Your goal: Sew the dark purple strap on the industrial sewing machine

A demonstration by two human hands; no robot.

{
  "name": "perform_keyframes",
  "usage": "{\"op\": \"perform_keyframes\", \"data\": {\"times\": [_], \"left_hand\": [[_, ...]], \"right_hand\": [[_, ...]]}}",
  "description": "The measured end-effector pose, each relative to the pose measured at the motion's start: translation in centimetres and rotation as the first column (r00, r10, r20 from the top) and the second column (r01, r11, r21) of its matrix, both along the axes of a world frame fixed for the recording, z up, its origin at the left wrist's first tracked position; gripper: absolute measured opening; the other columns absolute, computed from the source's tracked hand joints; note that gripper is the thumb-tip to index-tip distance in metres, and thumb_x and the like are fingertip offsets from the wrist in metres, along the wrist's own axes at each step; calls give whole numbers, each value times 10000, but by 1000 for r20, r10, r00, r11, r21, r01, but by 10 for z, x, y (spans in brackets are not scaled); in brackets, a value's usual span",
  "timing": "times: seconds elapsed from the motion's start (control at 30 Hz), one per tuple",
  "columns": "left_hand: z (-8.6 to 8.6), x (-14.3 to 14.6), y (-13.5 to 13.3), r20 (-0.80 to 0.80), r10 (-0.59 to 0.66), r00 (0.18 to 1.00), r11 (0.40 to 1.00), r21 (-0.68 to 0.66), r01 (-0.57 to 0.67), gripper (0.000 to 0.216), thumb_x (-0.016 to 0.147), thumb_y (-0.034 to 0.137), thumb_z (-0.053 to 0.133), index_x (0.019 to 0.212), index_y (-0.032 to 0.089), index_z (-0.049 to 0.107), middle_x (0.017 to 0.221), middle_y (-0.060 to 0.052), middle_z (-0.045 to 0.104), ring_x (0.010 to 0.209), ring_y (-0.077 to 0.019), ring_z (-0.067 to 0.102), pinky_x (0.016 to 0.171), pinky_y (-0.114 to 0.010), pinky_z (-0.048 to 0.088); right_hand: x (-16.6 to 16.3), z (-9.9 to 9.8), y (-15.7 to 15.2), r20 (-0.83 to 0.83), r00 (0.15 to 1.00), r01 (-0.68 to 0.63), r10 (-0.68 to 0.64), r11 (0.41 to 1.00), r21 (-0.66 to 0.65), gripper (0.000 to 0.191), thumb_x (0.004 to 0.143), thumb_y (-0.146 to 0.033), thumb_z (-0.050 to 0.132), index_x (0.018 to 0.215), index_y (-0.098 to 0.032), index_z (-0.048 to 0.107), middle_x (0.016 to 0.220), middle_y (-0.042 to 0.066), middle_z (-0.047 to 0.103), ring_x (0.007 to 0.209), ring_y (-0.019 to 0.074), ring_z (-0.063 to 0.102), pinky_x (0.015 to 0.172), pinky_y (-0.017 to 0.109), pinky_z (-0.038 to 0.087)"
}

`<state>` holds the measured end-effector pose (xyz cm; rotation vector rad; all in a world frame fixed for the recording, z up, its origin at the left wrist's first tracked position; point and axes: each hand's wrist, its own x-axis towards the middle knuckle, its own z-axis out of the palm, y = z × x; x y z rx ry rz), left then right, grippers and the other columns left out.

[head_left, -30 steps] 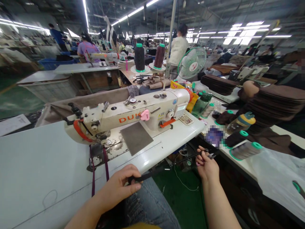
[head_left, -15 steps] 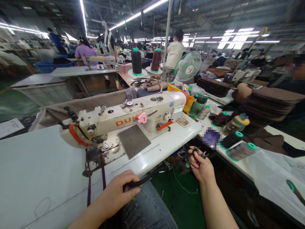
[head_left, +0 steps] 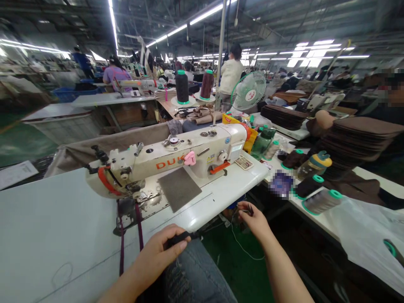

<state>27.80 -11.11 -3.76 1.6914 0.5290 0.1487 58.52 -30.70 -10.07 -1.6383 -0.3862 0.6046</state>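
My left hand (head_left: 159,252) is closed on a black strap (head_left: 181,238) above my lap, at the front edge of the sewing table. A short end of the strap sticks out to the right past the thumb. My right hand (head_left: 256,223) is apart from it, over the gap right of the table, with fingers curled round small dark thread snips (head_left: 250,209), mostly hidden by the hand. Beyond the left hand stands a white sewing machine (head_left: 176,158). Two maroon strips (head_left: 139,225) hang over the table near its needle end.
A side table on the right holds thread cones (head_left: 322,202), a bottle (head_left: 315,164), a plastic bag (head_left: 362,227) and stacked brown pieces (head_left: 356,139). A green fan (head_left: 249,90) stands behind the machine. Other people work further back.
The strap that stretched between both hands now shows only as a short end at my left hand. My right hand has moved slightly left and let go of its strap end.
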Motion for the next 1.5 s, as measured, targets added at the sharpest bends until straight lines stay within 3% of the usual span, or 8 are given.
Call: {"op": "perform_keyframes", "data": {"times": [0.23, 0.43, 0.57, 0.73, 1.07, 1.3, 1.43, 1.5], "left_hand": [[2, 1, -2, 66, 106, 992, 960, -266, -85, 412, 864, 476, 821, 1179, 221, 746, 1049, -49, 695, 946, -204, 604, 802, -289, 465], [2, -3, -7, 132, 60, 989, 880, -474, 10, 475, 837, 366, 874, 1264, 226, 724, 953, -23, 641, 793, -132, 543, 641, -225, 426], [3, -9, -4, 166, 147, 975, 831, -556, -30, 482, 765, 313, 928, 1211, 221, 768, 909, -17, 671, 774, -116, 546, 689, -224, 446], [1, -17, 3, 112, 361, 926, 768, -599, -227, 488, 632, 283, 1003, 1075, 194, 820, 1054, -48, 744, 993, -159, 608, 922, -234, 475], [-7, -12, 12, 46, 656, 753, 565, -691, -450, 480, 547, 203, 1038, 953, 182, 782, 900, -5, 722, 790, -83, 606, 683, -134, 482], [-14, -18, 11, 53, 523, 851, 759, -483, -437, 451, 773, 322, 892, 1183, 227, 730, 1024, -10, 679, 748, -96, 536, 685, -218, 446], [-13, -16, 9, 114, 392, 913, 919, -89, -384, 422, 840, 314, 768, 1258, 267, 727, 1230, -73, 663, 1094, -241, 622, 950, -367, 482], [-9, -14, 8, 167, 323, 932, 922, 166, -349, 372, 843, 301, 753, 1215, 293, 757, 1341, -89, 637, 1291, -309, 562, 1125, -471, 405]], "right_hand": [[-54, 21, 26, 98, 934, -344, 345, 939, -26, 281, 774, -354, 808, 1003, -193, 776, 979, 59, 752, 891, 203, 683, 883, 363, 559], [-107, 52, 52, 370, 674, -671, 640, 740, -57, 572, 835, -302, 823, 1384, -264, 666, 1357, 83, 697, 1241, 269, 646, 1128, 433, 476], [-118, 54, 62, 295, 602, -758, 742, 647, -82, 240, 945, -349, 713, 1147, -232, 765, 1131, 59, 769, 1063, 239, 693, 986, 372, 532], [-115, 45, 60, 29, 669, -742, 743, 665, 77, 350, 962, -473, 683, 1122, -168, 744, 809, 6, 684, 679, 143, 630, 716, 293, 524], [-95, 53, 49, -71, 698, -715, 712, 698, -36, 378, 845, -528, 798, 948, -167, 754, 742, -3, 636, 647, 125, 569, 619, 262, 478], [-95, 51, 50, -109, 756, -645, 645, 763, 37, 537, 817, -659, 803, 995, -154, 760, 692, -11, 651, 562, 90, 525, 549, 233, 405], [-103, 52, 54, -128, 761, -634, 636, 771, 61, 545, 798, -661, 823, 977, -152, 742, 687, -12, 665, 534, 86, 522, 533, 231, 403], [-106, 53, 55, -136, 759, -634, 636, 771, 69, 555, 795, -667, 824, 975, -150, 733, 686, -13, 668, 525, 83, 521, 532, 230, 403]]}}
